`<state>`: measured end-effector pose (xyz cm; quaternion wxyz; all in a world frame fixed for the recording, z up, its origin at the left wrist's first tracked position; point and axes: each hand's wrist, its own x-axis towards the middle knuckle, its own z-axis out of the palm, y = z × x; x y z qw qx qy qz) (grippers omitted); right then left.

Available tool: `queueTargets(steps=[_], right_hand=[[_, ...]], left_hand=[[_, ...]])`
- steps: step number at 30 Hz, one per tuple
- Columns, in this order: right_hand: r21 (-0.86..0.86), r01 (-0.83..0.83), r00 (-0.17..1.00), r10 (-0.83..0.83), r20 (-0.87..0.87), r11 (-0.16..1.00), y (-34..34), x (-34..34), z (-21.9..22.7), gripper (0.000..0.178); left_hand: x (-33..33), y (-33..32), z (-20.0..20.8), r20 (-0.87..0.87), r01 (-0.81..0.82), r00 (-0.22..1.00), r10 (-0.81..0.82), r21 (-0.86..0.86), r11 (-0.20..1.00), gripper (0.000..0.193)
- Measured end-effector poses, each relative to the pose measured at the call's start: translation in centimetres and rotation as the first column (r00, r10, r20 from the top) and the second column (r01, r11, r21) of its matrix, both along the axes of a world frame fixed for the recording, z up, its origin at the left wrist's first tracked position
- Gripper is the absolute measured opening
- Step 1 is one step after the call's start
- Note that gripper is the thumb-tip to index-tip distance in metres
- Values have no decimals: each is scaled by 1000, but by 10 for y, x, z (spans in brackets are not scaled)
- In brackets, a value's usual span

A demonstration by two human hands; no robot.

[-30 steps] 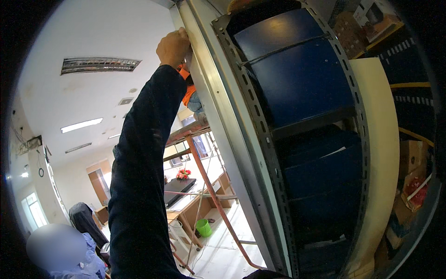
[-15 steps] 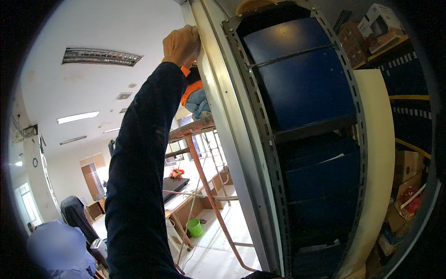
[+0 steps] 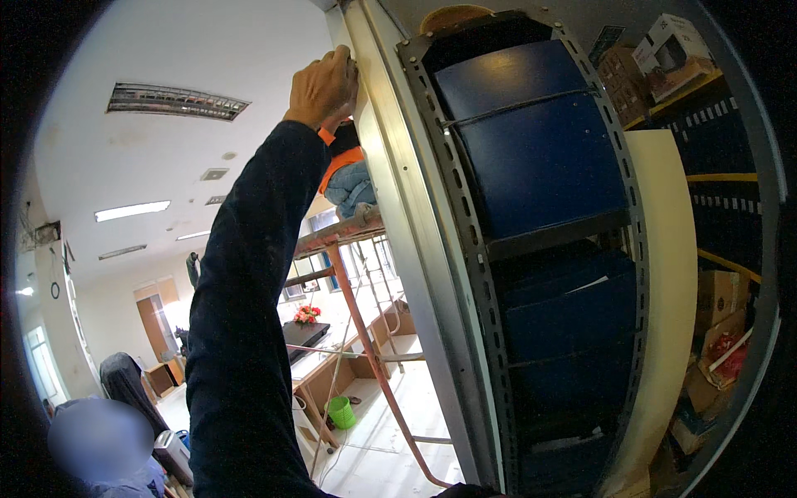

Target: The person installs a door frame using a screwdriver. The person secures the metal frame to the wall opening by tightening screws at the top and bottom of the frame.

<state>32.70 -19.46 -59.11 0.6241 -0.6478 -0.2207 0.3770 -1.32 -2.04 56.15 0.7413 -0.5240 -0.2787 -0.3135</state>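
My left arm in a dark sleeve reaches up high. My left hand (image 3: 322, 85) is at the upper part of a tall silvery metal frame post (image 3: 407, 178), its back toward me and its fingers curled in against the post's left edge. The fingertips are partly hidden, and no separate tool shows in the hand. Right of the post stands a slotted dark metal rack (image 3: 558, 235) holding large blue file boxes (image 3: 531, 133), the top one tied with a cord. My right hand is out of sight; a bit of dark cloth shows at the lower edge.
Beyond the post, a person in an orange vest (image 3: 342, 166) and jeans is up on a rusty scaffold (image 3: 353, 299). Another person (image 3: 104, 448) is at lower left. A desk (image 3: 332, 365) and green bin (image 3: 341, 412) stand behind. Cartons (image 3: 674, 51) fill shelves at right.
My left hand stays at the upper post, turned slightly, with its knuckles a little more spread. The view has shifted slightly, so the room sits a bit further left.
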Motion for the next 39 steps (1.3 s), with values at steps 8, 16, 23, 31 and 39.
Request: queueTargets(steps=[8,16,23,31,39], right_hand=[[57,-58,998,59,-3,997,3,16,74,33],[68,-96,995,95,19,993,3,28,118,31],[58,-108,994,106,31,992,-5,31,136,29],[39,-90,995,88,37,995,-16,27,147,27],[33,-83,996,81,40,996,-18,24,151,26]], left_hand=[[9,32,34,248,-26,968,26,-5,1000,36],[0,1,7,-53,148,987,-151,-64,987,22],[-12,-13,11,-197,79,977,-81,-16,997,19],[11,11,10,22,-269,962,271,234,934,26],[0,37,34,349,412,-88,-933,-840,-353,29]])
